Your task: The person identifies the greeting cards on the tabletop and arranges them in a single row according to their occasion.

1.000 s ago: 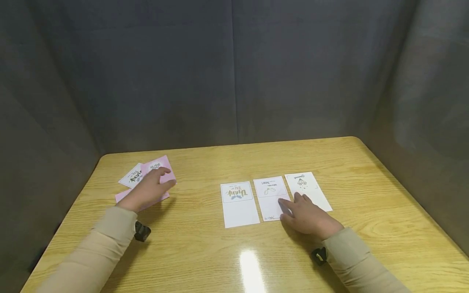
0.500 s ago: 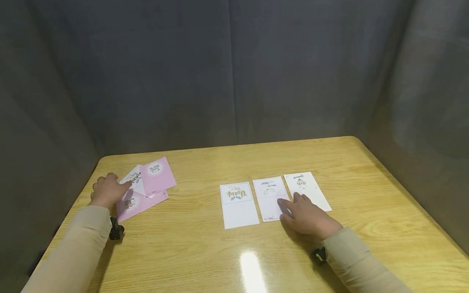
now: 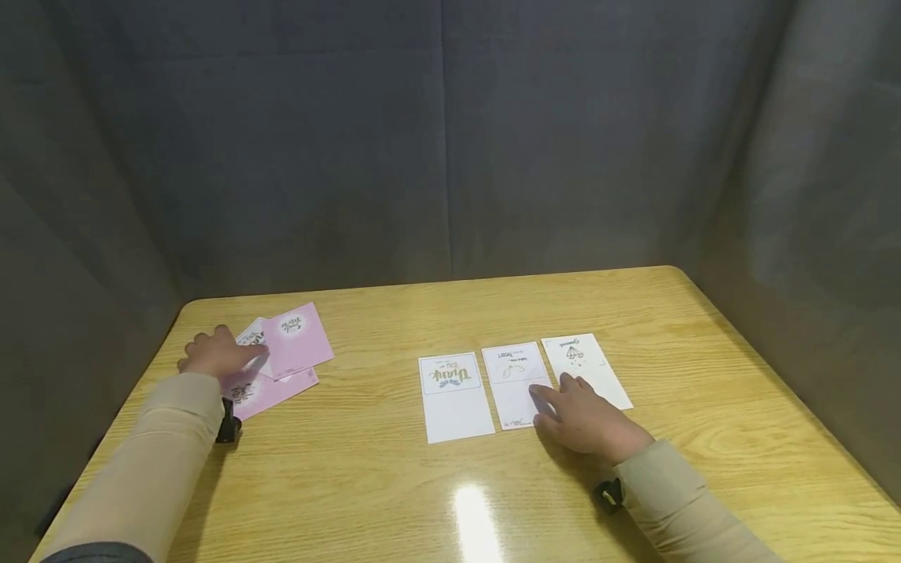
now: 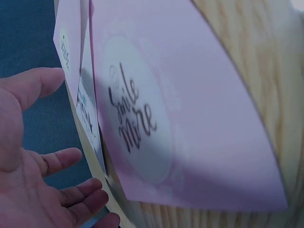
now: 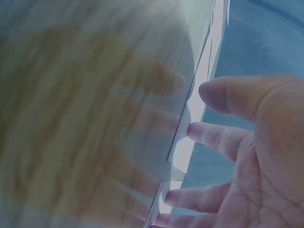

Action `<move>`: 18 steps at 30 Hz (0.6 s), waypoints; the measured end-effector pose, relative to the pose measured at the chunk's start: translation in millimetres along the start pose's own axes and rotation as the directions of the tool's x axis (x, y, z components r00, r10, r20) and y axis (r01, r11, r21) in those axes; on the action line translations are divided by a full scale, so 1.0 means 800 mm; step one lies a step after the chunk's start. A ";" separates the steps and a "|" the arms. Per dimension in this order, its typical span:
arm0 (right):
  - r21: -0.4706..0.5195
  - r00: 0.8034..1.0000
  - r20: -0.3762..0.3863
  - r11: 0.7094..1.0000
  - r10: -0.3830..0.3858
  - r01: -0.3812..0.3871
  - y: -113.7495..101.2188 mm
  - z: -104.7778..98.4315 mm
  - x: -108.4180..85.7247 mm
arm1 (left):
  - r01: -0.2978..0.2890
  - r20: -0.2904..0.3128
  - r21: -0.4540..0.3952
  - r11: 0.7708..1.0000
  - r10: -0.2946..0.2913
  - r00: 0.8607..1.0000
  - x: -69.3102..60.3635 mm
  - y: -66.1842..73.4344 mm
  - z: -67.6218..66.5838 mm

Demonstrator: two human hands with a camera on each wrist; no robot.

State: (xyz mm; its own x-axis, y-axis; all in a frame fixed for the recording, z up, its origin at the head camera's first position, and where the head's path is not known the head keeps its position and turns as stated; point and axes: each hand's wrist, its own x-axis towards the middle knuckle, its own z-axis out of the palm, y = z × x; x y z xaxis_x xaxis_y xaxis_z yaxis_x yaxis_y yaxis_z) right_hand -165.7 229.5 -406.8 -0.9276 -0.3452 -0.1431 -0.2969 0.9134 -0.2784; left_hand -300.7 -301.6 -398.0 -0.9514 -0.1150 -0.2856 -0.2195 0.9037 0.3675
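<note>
At the left, a pile holds an upper pink card (image 3: 303, 348), a partly covered white thank-you card (image 3: 252, 335) and a lower pink card (image 3: 281, 392). My left hand (image 3: 214, 353) is at the pile's left side, its thumb over the white card. In the left wrist view its fingers (image 4: 71, 156) are spread and grip nothing; a pink "Smile More" card (image 4: 185, 114) fills the middle. Fingertips of my right hand (image 3: 587, 418) rest on the middle white card (image 3: 514, 399) and the right white card (image 3: 605, 383), without gripping either.
A white thank-you card (image 3: 459, 414) lies left of the middle card, completing a row. The wooden table (image 3: 352, 485) has a bright light reflection near its front. Dark grey curtain (image 3: 317, 156) encloses the back and sides.
My left hand has moved from over the upper pink card to the left side of the pile, then slightly forward. My right hand has stayed on the row of white cards.
</note>
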 end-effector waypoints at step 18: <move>-0.011 1.000 -0.006 1.000 -0.007 0.007 -0.003 -0.001 0.000 | 0.067 0.023 -0.150 0.986 -0.065 0.998 0.001 -0.003 0.006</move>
State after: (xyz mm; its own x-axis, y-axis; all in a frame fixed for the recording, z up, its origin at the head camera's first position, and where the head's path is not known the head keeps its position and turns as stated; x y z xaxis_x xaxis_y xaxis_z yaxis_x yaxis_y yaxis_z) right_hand -165.0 227.0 -405.6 -0.9269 -0.3501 -0.1352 -0.3058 0.9134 -0.2686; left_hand -299.8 -302.1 -403.8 -0.9301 -0.1637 -0.3289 -0.3129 0.8221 0.4757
